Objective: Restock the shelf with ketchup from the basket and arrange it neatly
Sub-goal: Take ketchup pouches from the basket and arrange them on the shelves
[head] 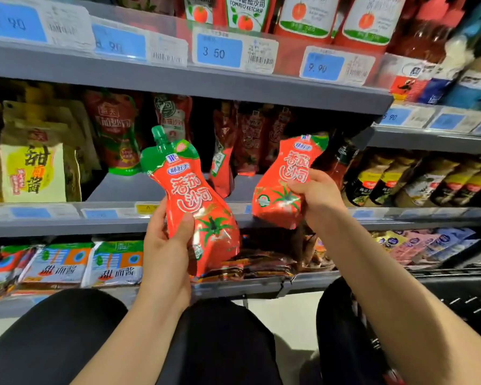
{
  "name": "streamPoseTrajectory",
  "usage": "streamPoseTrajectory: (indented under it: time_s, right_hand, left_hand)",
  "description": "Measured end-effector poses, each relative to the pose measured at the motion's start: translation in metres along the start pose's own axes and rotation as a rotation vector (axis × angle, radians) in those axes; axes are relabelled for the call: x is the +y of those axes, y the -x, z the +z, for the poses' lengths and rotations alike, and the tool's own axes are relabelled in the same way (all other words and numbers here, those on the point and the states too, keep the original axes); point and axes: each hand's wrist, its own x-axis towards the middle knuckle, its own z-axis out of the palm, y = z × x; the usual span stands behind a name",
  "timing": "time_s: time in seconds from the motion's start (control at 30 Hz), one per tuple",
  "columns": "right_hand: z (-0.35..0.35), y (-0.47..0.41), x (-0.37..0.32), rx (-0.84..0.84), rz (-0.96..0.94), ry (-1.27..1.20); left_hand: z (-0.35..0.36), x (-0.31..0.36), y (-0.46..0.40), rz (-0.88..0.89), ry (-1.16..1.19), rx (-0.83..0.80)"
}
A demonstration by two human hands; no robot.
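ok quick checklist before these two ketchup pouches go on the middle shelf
1. Left hand has a firm hold on the left pouch: ok, fingers and thumb wrapped round it.
2. Right hand holds the right pouch: ok.
3. Free space on the middle shelf: ok, a bare patch shows in front of the standing pouches.
4. Labels facing out: ok, both fronts face the camera.
5. Left pouch's green cap on: ok; right pouch's cap: cannot tell.
6. Same product as those behind: cannot tell, too dark.

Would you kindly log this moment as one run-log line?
left hand: holds pouch | right hand: holds second pouch | both: before middle shelf | placed: not yet
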Motion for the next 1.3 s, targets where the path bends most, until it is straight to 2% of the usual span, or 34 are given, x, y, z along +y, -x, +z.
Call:
streamPoseTrajectory:
  time_s: [0.13,0.33,0.4,0.57,0.6,0.67,0.73,0.93,1.1,1.2,1.3]
  right_hand:
    - [0.014,-0.047,0.002,0.061,-0.045,0.039]
    - [0.026,-0.107,-0.007,0.172,-0.006,-0.164]
    - [0.026,-0.121,-0.001,0.191,-0.048,-0.169]
    - [0.017,-0.14,0.024,0.189,-0.095,0.133]
    - [0.014,-0.144,0.024,0.181,-0.092,0.266]
    - [0.011,-0.139,0.024,0.175,-0.054,0.711]
    - [0.008,-0.133,0.031,0.195,-0.078,0.938]
    - [0.012,-0.138,0.043,0.266,-0.05,1.02]
    - [0.021,-0.148,0.031,0.17,0.056,0.972]
    - [0.021,-0.141,0.034,0.232,0.053,1.033]
    - [0.01,-0.116,0.033,0.232,-0.112,0.996]
  left_hand:
    - [0.001,-0.001,-0.007,0.034,-0.072,-0.025]
    - [0.01,-0.006,-0.02,0.023,-0.08,-0.024]
    - [0.012,-0.008,-0.022,0.011,-0.072,-0.019]
    - [0.015,-0.011,-0.024,0.002,-0.094,-0.061]
    - [0.016,-0.011,-0.024,0.011,-0.104,-0.064]
    - [0.016,-0.011,-0.024,0.025,-0.117,-0.07]
    - [0.017,-0.011,-0.023,0.027,-0.114,-0.08]
    - [0.019,-0.013,-0.02,0.034,-0.134,-0.097]
    - [0.011,-0.01,-0.025,0.037,-0.125,-0.065]
    - [0.007,-0.008,-0.025,0.038,-0.125,-0.051]
    - [0.006,-0.006,-0.023,0.033,-0.124,-0.049]
